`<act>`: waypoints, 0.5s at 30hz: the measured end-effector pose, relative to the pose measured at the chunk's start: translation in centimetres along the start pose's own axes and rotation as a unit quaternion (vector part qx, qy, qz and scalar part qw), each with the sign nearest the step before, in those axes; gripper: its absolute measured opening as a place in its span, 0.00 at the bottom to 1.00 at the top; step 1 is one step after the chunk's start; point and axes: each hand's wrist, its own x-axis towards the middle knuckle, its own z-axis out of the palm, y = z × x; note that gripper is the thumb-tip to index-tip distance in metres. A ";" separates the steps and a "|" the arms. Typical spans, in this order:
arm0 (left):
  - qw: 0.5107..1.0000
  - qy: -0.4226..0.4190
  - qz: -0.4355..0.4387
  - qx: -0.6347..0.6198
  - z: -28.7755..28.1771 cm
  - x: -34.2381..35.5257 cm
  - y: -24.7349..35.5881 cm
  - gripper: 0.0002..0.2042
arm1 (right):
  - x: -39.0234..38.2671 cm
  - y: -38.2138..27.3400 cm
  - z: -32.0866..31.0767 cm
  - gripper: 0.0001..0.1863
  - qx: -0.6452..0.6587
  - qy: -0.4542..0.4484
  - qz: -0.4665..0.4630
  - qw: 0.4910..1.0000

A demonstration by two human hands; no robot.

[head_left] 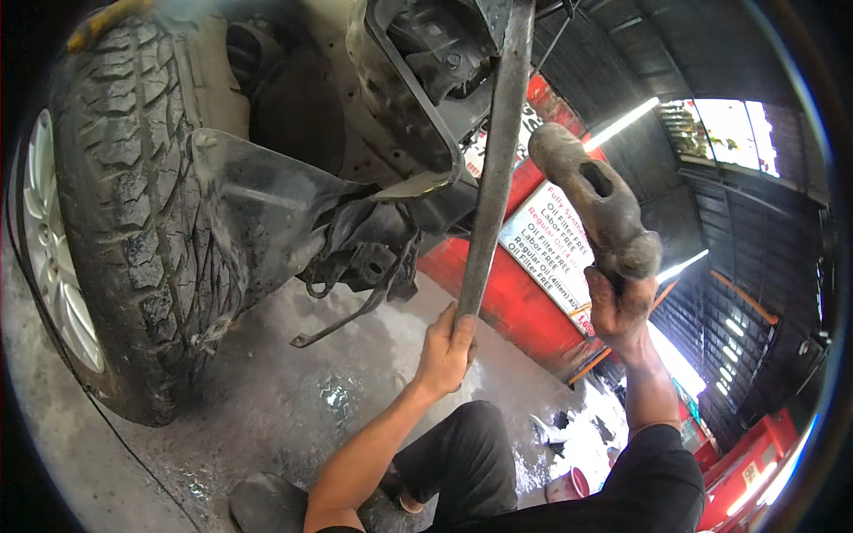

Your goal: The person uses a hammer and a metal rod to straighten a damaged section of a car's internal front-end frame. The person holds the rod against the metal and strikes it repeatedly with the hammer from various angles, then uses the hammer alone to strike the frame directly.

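Note the long metal bar [493,195] at centre, wrapped at its lower end by the left hand [444,349] and rising past the dark frame [404,98], with the black flap [267,200] and tyre [133,222] to its left. Observe the white sign [551,240] in red and black print, partly covered by the heavy metal tool [617,218]. Find that tool raised, right hand [617,311] bent against its lower end, full wrap indeterminable, both forearms angled upward.

The bar [503,160] is cut off above the left hand [446,351]; clutter [588,433] below the right hand [619,309] blurs into glare.
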 end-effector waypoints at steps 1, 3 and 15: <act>1.000 -0.002 0.003 -0.002 0.1 0.3 0.4 0.18 | -0.4 0.2 -0.1 0.20 0.023 0.005 0.027 0.999; 0.997 -0.016 0.066 0.028 0.1 0.7 1.5 0.18 | -0.2 -0.1 0.1 0.21 0.040 0.010 0.003 0.999; 0.998 -0.060 -0.003 -0.022 -0.2 1.1 2.5 0.19 | 0.7 -0.9 0.1 0.17 -0.024 0.030 -0.031 0.999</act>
